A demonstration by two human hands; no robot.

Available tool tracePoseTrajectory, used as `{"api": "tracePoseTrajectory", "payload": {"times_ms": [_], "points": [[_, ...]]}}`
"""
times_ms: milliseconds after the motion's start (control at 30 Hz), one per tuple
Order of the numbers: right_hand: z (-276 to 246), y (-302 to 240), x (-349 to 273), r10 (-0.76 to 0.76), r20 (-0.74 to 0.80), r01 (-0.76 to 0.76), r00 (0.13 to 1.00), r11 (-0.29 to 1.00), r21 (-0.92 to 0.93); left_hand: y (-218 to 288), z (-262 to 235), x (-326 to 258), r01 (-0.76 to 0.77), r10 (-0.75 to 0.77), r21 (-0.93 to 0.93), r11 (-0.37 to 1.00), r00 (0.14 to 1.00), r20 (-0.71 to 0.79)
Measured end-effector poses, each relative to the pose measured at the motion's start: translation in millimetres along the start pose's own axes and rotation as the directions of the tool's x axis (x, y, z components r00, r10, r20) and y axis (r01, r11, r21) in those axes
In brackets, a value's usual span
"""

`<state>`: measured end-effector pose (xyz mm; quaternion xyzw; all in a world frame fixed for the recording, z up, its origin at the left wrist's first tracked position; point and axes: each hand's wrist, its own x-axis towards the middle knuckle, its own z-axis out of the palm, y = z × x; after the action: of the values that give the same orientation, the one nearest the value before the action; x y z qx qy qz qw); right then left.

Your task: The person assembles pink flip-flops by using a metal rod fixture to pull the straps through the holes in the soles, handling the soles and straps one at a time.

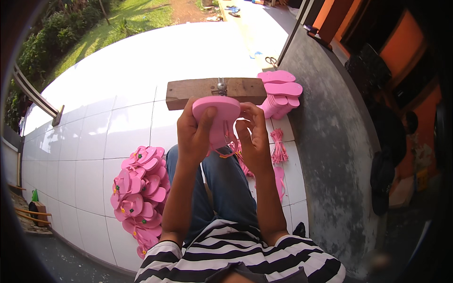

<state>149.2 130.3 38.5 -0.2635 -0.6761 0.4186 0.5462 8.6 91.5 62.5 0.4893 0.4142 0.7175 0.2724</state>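
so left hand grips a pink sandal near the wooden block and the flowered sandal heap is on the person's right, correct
Wrong side: the head view shows the flowered sandal heap on the person's left. The left hand grips a pink sandal near the wooden block.

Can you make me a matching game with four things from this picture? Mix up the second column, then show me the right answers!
Column one:
1. Sandal
2. Block
3. Sandal pile
4. Shirt

Column two:
A. Black and white stripes
B. On the tiles, left of the jeans
C. Held in the left hand
D. Brown and wooden, just beyond the hands

Right pairs:
1 and C
2 and D
3 and B
4 and A
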Motion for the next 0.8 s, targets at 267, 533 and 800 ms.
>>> {"api": "tracePoseTrajectory", "payload": {"times_ms": [267,533,800], "points": [[30,-21,-8,0.216,0.064,-0.225,0.974,0.917,0.330,8,6,-17,-0.016,0.016,-0.001,1.000,0.997,-0.077],[33,-53,-57,0.061,-0.054,-0.053,0.997,0.988,0.146,35,10,-73,0.139,-0.147,-0.049,0.989,0.954,-0.262],[12,-55,-120,0.196,0.166,-0.146,0.967,0.952,-0.269,34,-16,-125,0.310,-0.278,0.127,0.942,0.936,-0.218]]}}
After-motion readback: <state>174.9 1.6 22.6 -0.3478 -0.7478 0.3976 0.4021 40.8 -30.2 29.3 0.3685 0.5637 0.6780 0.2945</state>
